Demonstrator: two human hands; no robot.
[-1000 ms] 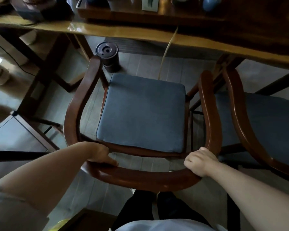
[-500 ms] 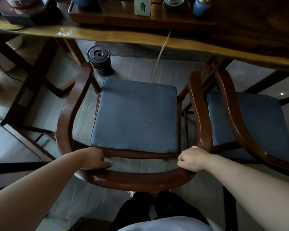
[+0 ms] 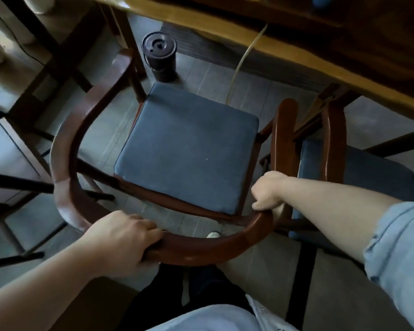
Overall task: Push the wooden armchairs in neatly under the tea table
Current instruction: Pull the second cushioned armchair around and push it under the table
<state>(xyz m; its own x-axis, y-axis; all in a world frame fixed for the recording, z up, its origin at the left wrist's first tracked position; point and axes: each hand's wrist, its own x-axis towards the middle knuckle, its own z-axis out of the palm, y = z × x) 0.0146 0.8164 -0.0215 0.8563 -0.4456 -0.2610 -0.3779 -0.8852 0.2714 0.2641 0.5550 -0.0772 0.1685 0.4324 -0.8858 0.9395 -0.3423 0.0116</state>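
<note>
A wooden armchair [image 3: 65, 149] with a curved back rail and a blue seat cushion [image 3: 187, 146] stands in front of me, turned a little clockwise, its front pointing under the tea table [image 3: 296, 58]. My left hand [image 3: 120, 242] grips the back rail at its near left. My right hand [image 3: 268, 189] grips the rail at its right bend. A second armchair [image 3: 332, 142] with a blue cushion stands directly to the right, its arm close beside the first chair's right arm.
A dark cylindrical bin [image 3: 159, 58] stands on the floor under the table, just beyond the chair's front left corner. A pale cord [image 3: 244, 60] hangs from the table edge. Table legs [image 3: 58, 65] and a low cabinet [image 3: 7, 149] lie to the left.
The chair has swung so it now sits at an angle, its front nearer the table. My left hand has slid along the rail toward the middle. The view has tilted and moved closer.
</note>
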